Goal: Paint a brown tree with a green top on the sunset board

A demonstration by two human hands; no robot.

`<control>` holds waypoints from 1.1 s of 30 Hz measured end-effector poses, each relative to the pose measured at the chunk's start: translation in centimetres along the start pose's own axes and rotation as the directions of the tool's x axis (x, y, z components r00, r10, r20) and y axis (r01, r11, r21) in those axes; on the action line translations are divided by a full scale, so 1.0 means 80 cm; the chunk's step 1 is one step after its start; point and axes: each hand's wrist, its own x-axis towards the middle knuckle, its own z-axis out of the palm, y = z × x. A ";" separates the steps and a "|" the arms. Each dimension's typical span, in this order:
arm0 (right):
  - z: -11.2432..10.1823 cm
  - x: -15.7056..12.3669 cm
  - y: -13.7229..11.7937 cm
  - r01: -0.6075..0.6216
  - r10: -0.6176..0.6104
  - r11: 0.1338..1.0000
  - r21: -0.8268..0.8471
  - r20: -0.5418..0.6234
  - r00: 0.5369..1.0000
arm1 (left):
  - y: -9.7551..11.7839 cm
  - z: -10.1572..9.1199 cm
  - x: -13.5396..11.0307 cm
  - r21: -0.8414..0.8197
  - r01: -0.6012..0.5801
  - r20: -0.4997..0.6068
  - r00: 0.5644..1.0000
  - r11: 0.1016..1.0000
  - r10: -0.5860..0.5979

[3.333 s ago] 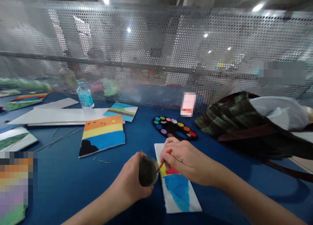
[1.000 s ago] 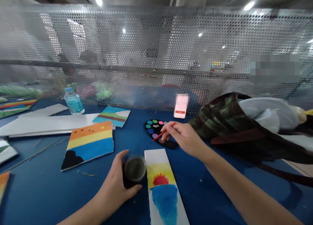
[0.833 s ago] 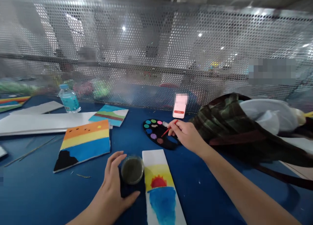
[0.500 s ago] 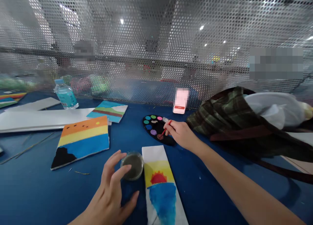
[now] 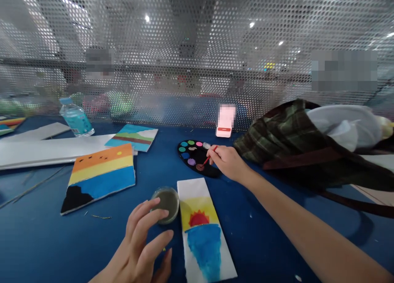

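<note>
Compared with the earlier frames, your left hand point(image 5: 141, 244) had let go of the glass jar point(image 5: 166, 204) of murky water. That grip, which had wrapped the jar, was now open, with the fingers curved and spread and the index fingertip at the jar's near edge. You could not tell whether that fingertip touched the glass.

The jar stood on the blue surface point(image 5: 255, 250), just left of the long painted strip point(image 5: 191, 188), which showed a red sun on a yellow band above a blue wedge.

Your right hand point(image 5: 228, 163) stayed closed on the red-handled paintbrush point(image 5: 210, 155), held like a pen. The forearm reached forward from the lower right, and the hand had moved down and in over the black watercolour palette point(image 5: 212, 172). The brush tip was now at the palette's dark red well, beyond the top of the strip. The hand was near the plaid bag point(image 5: 277, 145).

The square painted board point(image 5: 98, 178) lay left of the jar, well apart from both hands.
</note>
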 end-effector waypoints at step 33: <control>-0.005 -0.002 0.002 0.034 -0.032 0.999 -0.041 0.028 0.999 | -0.002 0.000 0.009 0.085 -0.330 0.451 0.854 0.940 0.259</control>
